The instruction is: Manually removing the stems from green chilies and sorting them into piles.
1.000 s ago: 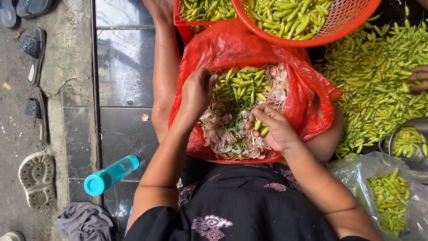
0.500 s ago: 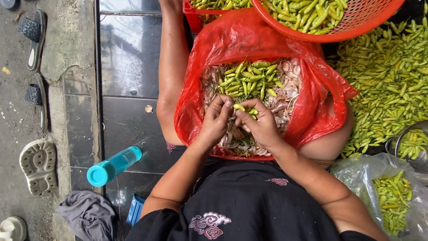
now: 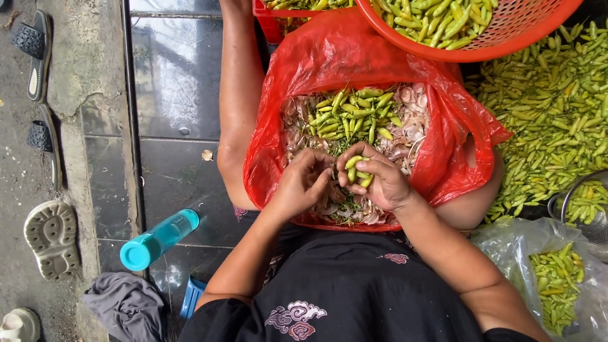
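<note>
Right hand (image 3: 379,180) cups green chillies (image 3: 356,171), left hand (image 3: 303,185) fingers pinching.

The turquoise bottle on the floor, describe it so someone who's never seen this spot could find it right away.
Start at the big red plastic bag on the person's lap, then look down and left across the dark floor tiles. The bottle lies on its side above a crumpled grey cloth. It is the only turquoise, tube-shaped thing there, with a wide round cap.

Small green chillies (image 3: 356,170) bunched in right hand's (image 3: 379,183) grip, over red plastic bag (image 3: 342,57) of chillies and papery peelings.
</note>
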